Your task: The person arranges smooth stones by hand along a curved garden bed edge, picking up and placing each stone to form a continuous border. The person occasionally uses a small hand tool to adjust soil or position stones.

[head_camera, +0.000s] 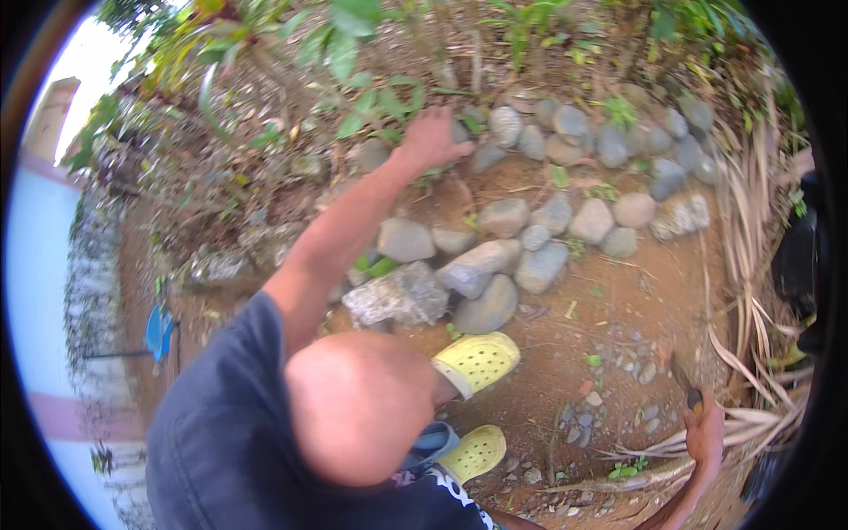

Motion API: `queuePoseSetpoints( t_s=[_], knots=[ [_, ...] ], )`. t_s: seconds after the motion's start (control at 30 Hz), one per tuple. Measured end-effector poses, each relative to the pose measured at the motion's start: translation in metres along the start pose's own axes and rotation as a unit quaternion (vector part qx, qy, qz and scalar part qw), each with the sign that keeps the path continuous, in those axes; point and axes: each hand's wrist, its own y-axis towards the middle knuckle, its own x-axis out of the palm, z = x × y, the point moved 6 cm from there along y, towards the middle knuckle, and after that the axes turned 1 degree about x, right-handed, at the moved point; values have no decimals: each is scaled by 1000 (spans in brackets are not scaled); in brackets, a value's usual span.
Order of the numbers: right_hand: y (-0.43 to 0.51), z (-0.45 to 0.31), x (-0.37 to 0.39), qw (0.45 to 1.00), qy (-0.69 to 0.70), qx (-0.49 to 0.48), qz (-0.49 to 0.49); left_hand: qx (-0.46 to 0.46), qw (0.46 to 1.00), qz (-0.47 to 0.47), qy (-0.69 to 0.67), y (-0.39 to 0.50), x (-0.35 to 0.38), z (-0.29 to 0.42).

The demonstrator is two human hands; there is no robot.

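My left hand [434, 139] reaches over the upper stones with its fingers apart, beside a grey stone [459, 131] and low green leaves [397, 99]. Whether it touches the stone is hard to tell. My right hand [705, 424] is closed around the dark handle of a hand tool [681, 372]; its narrow blade points up the picture, over bare soil, and its exact kind is unclear. Rounded stones form an upper row [611, 146] and a lower row [591, 221], with soil between. A rough concrete chunk [401, 293] lies at the lower row's left end.
Yellow perforated clogs [478, 363] stand on the soil below the stones. Small pebbles [646, 373] lie near the tool. Long dry leaves [745, 225] run down the right side. Leafy plants [354, 33] grow at the top. A painted wall [43, 265] stands far left.
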Motion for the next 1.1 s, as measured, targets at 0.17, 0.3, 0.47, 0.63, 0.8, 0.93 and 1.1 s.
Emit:
queuePoseSetpoints(
  t_s=[0.17, 0.3, 0.47, 0.63, 0.8, 0.93, 1.1],
  knots=[
    [12, 6, 0, 1000, -21, -14, 1, -5, 997, 32, -65, -4, 5, -11],
    [15, 0, -4, 998, -47, -34, 8, 74, 994, 50, 63, -3, 16, -1],
    [10, -11, -2, 999, -33, -12, -4, 36, 999, -8, 14, 0, 19, -7],
    [-7, -19, 0, 1000, -3, 20, 4, 54, 998, -15, -27, -5, 5, -4],
    [-11, -15, 2, 999, 23, 23, 6, 70, 996, -33, 49, 0, 13, 1],
    [-3, -8, 6, 999, 21, 28, -7, 103, 994, 13, 43, 3, 18, -3],
    [4, -15, 1, 1000, -6, -10, 2, 66, 998, -14, 13, 6, 7, -4]
  ],
)
